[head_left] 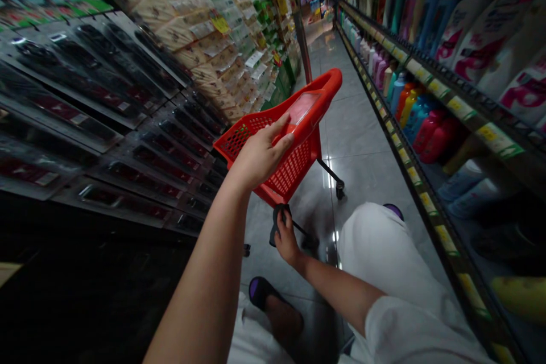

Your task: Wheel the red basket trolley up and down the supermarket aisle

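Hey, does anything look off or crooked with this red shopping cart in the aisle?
Yes. The red cart is tipped rather than level: the left hand grips its rim, and the right hand holds a black wheel beneath it. A second wheel rests on the floor. No spill or breakage shows.

basket (256, 131): red perforated plastic | floor (362, 142): glossy grey tile

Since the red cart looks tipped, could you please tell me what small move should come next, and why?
I would probably keep the left hand firm on the red cart: it is tilted, and the right hand grips a black part beneath it, so loosening might drop it onto that hand.
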Demonstrator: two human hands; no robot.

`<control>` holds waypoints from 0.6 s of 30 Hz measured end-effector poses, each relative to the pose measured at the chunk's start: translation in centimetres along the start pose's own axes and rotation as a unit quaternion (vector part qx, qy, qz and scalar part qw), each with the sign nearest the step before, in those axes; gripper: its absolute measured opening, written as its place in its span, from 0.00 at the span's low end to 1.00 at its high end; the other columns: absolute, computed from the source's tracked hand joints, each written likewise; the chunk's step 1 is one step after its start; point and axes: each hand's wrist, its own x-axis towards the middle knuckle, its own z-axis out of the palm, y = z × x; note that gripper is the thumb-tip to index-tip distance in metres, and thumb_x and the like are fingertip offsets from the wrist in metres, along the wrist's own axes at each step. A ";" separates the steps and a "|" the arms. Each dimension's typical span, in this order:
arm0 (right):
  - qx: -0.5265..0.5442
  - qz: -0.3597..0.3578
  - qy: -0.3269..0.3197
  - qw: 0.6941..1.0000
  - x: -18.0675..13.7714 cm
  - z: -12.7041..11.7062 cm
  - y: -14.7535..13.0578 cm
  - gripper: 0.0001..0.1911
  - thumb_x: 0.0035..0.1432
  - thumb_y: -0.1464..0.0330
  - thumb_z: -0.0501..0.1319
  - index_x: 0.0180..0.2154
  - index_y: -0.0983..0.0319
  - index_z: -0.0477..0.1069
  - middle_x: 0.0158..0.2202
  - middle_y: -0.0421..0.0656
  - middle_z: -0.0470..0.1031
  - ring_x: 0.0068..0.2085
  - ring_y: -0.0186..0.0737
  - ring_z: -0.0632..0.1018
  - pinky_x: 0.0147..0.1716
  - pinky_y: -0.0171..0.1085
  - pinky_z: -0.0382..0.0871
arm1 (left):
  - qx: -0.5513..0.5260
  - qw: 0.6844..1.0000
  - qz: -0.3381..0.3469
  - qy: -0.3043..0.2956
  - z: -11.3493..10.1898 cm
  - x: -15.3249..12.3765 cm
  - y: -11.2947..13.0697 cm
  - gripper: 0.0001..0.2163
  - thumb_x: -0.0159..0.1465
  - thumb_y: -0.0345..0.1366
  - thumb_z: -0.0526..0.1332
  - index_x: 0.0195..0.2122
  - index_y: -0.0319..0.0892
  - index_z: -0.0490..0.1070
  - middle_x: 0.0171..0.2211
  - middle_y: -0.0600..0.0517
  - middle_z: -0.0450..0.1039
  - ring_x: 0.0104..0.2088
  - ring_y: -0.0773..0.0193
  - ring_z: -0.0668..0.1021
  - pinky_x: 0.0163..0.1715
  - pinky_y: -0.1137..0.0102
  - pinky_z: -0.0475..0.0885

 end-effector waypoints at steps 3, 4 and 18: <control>0.014 0.022 0.018 1.000 -0.9 0.9 2.1 0.41 0.48 0.81 0.56 0.65 0.58 0.63 0.67 0.51 0.59 0.67 0.50 0.65 0.63 0.49 0.66 | -0.009 1.000 -0.003 0.002 -0.1 -0.2 -0.2 0.26 0.68 0.46 0.56 0.66 0.46 0.64 0.67 0.51 0.63 0.67 0.51 0.65 0.68 0.59 0.54; 0.019 0.032 0.030 0.999 -0.8 1.0 2.7 0.39 0.47 0.80 0.57 0.62 0.58 0.67 0.64 0.51 0.63 0.65 0.50 0.69 0.61 0.49 0.68 | -0.010 1.000 -0.004 0.003 -0.1 -0.3 -0.3 0.26 0.68 0.46 0.56 0.66 0.46 0.64 0.67 0.51 0.64 0.67 0.51 0.65 0.68 0.58 0.54; 0.091 0.132 0.107 0.981 10.5 -1.8 6.3 0.40 0.47 0.76 0.56 0.64 0.65 0.63 0.65 0.56 0.60 0.66 0.52 0.63 0.66 0.53 0.57 | -0.027 1.000 -0.002 0.002 -0.4 -0.8 -0.4 0.26 0.68 0.47 0.57 0.66 0.49 0.64 0.67 0.54 0.64 0.68 0.49 0.64 0.69 0.56 0.53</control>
